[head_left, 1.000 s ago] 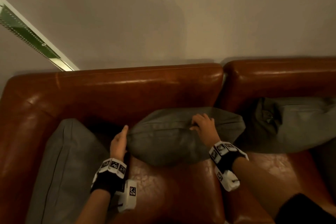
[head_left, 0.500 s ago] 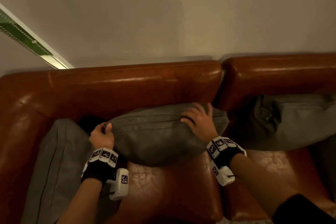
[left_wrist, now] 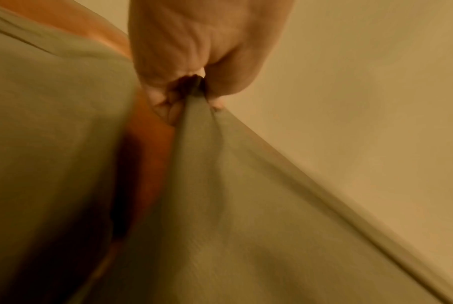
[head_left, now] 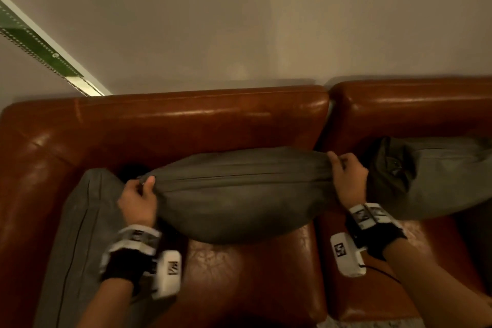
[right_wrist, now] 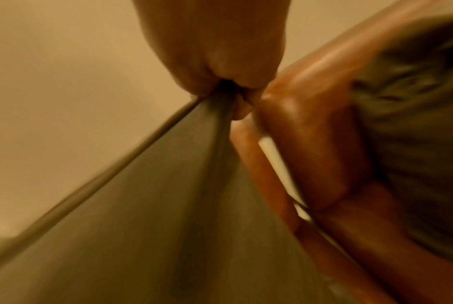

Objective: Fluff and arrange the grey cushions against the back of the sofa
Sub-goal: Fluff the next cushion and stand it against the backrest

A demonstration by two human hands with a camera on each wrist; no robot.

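Note:
A grey cushion hangs stretched between both hands in front of the brown leather sofa back. My left hand grips its left top corner, fingers curled on the fabric. My right hand grips the right top corner, pinching the fabric. A second grey cushion lies flat at the sofa's left end. A third grey cushion leans slumped against the right back section.
The sofa seat shows cracked leather below the held cushion. A plain wall rises behind the sofa, with a window frame at the upper left. A gap splits the two back sections.
Both hands shifted outward to the cushion's top corners and took hold. The cushion rose off the seat and is now pulled wide between them.

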